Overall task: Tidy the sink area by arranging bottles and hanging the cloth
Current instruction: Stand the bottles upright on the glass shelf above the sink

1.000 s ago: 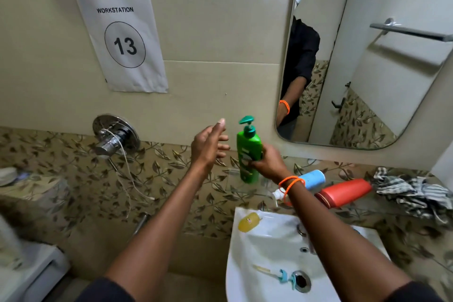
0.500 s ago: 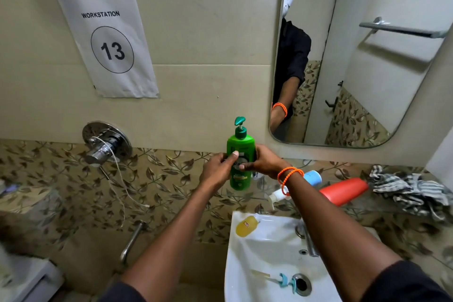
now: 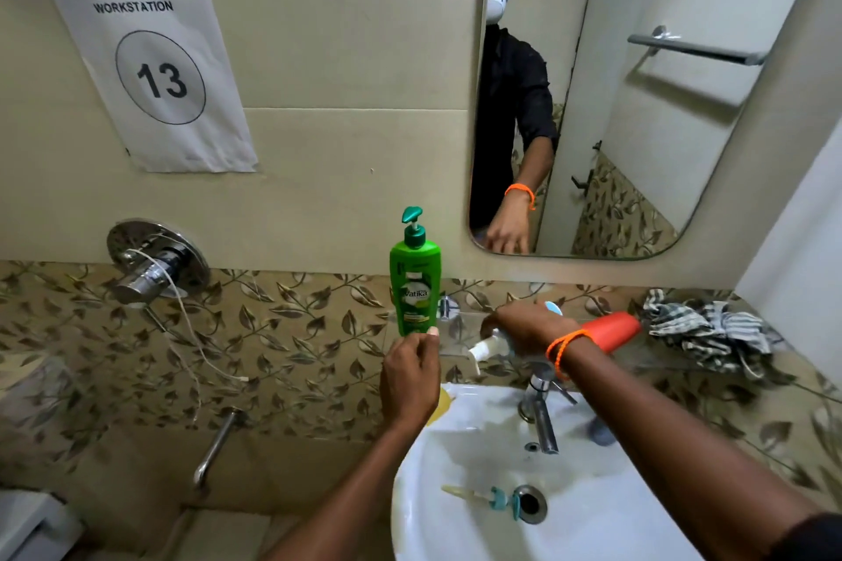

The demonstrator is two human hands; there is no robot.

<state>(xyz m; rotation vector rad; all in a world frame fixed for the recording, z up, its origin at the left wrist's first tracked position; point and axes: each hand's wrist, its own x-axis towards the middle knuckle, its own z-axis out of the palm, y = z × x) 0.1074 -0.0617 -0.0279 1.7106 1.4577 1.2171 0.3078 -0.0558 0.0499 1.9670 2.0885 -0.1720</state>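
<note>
A green pump bottle [image 3: 414, 287] stands upright at the left end of a glass shelf [image 3: 455, 335] above the sink. My left hand [image 3: 410, 374] is just under it, fingertips pinching its base. My right hand [image 3: 528, 330] is closed over a white bottle [image 3: 484, 348] with a blue end, which lies on its side on the shelf. To its right an orange-red bottle [image 3: 613, 330] also lies on its side. A crumpled striped cloth [image 3: 701, 333] sits at the shelf's right end.
Below is the white sink [image 3: 592, 515] with a chrome tap [image 3: 540, 415]. A small yellow bottle [image 3: 443, 405] lies on its rim behind my left hand, and a toothbrush [image 3: 474, 494] lies near the drain. The mirror reflects a towel bar [image 3: 697, 50]. A wall valve [image 3: 155, 264] juts out at left.
The green bottle went from held in the air by both hands to standing on the shelf. My right hand left it and closed on the white bottle. My left hand slid down to its base.
</note>
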